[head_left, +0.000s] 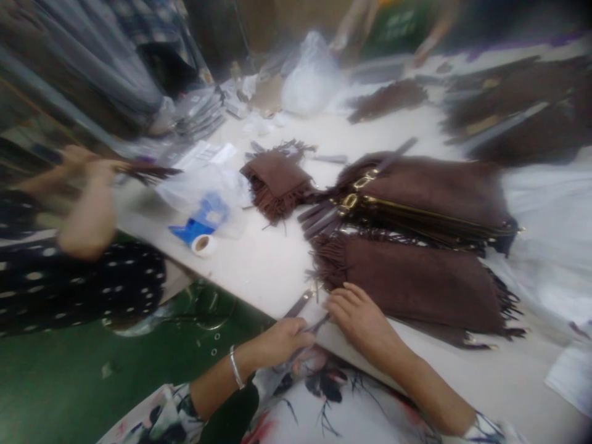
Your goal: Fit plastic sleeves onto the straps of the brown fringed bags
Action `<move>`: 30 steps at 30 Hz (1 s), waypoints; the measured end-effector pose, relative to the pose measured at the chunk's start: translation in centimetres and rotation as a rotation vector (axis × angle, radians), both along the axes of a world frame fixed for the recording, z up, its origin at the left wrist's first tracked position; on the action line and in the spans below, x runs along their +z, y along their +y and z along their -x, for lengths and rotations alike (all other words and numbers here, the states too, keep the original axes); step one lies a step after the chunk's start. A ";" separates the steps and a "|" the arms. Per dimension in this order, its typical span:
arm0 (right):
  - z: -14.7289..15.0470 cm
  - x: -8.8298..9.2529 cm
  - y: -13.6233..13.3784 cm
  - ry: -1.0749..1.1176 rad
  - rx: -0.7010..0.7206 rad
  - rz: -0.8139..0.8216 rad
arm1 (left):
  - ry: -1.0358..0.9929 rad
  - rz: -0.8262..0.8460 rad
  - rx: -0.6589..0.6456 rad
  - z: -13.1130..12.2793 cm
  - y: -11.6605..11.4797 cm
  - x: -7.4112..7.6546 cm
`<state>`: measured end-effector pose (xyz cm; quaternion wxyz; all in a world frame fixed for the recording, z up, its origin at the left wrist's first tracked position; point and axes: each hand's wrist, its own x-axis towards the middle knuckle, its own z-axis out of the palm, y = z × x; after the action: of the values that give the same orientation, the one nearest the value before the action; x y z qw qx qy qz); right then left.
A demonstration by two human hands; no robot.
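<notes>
My left hand (282, 340), with a silver bangle at the wrist, is closed round a dark strap (300, 303) with a small gold clasp at the table's front edge. My right hand (358, 311) rests palm down, fingers extended, beside the fringe of a brown suede piece (420, 277). Behind that piece lies a stack of brown bags (430, 185) with gold zippers and rings. A smaller fringed brown bundle (277, 179) sits further back in the middle.
A tape roll (203, 245) and a blue-printed plastic bag (206, 216) lie left of centre. A person in polka dots (83, 277) works at the left; another stands at the far side. More brown pieces (522, 111) lie back right, near white plastic (555, 240).
</notes>
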<state>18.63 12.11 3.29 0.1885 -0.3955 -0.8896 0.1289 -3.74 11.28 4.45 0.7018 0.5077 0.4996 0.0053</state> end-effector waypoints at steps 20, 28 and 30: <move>-1.0 -0.4 1.6 -0.074 0.019 0.115 | -0.048 -0.135 -0.016 -2.6 1.0 -0.1; -0.9 0.2 1.2 -0.075 -0.057 0.175 | 0.266 -0.414 -0.173 -0.3 -1.2 1.6; -0.7 0.5 1.3 -0.089 -0.062 0.191 | 0.436 -0.557 -0.269 -0.1 -1.7 1.6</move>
<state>19.36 13.43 3.77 0.1142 -0.4442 -0.8682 0.1893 -3.61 9.54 6.04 0.4084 0.7295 0.5454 -0.0592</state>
